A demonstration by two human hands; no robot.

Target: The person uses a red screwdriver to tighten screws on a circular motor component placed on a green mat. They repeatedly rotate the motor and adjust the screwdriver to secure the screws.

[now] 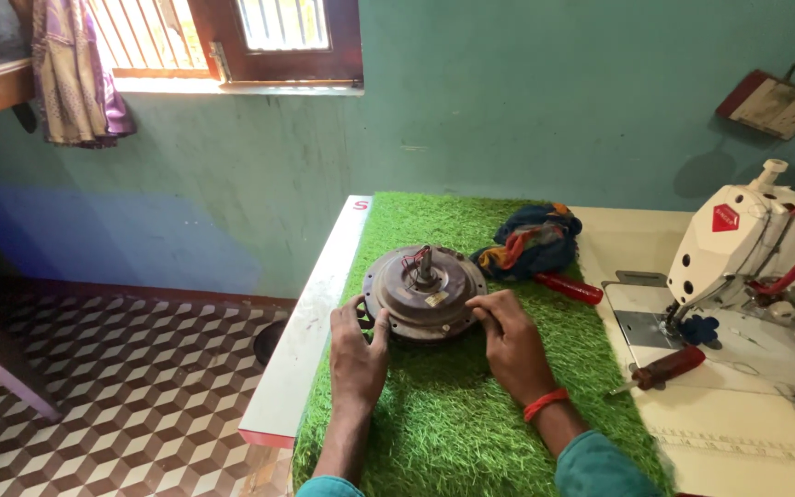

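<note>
Both hands are gripping the round motor housing point(424, 294) lying flat between them: left hand point(358, 348) cupping its rim, right hand point(509, 342) fingertips pressing its opposite edge, shaft pointing upward, equally near.

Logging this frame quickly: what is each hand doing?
Left hand: gripping the left rim of the round motor.
Right hand: fingers on its right rim.

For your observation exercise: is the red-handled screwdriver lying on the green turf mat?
No, the red-handled screwdriver lies on the bare tabletop, right of the green turf mat.
</note>
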